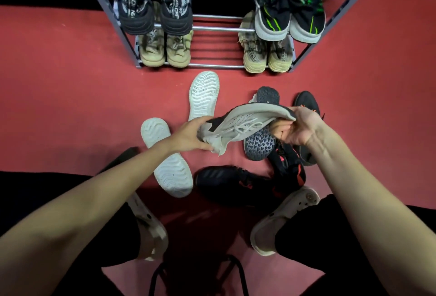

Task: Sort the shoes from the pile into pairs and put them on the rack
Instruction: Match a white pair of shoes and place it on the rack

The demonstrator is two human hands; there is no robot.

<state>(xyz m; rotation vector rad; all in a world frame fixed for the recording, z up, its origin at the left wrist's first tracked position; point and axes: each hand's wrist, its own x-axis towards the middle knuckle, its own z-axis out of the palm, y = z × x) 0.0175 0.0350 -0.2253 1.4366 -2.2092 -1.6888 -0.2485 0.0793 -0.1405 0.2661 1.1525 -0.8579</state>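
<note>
A pale grey knit lace-up shoe (pixel 245 128) is gripped mid-frame by the left hand (pixel 188 137) at its heel and the right hand (pixel 297 128) at its toe, below the metal-tube shoe rack (pixel 219 28), where partial lettering "PRO" is legible on the black-and-grey patterned trainers (pixel 153 0) at upper left, their heels cut off.

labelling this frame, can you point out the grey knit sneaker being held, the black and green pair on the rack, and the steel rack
grey knit sneaker (pixel 240 123), head view, laced upper
black and green pair (pixel 292 9), head view, left shoe's toe side
steel rack (pixel 214 28), head view, bare middle rail

Knit-mesh grey shoe (pixel 245 123), shiny metal rack (pixel 212 28)
</note>
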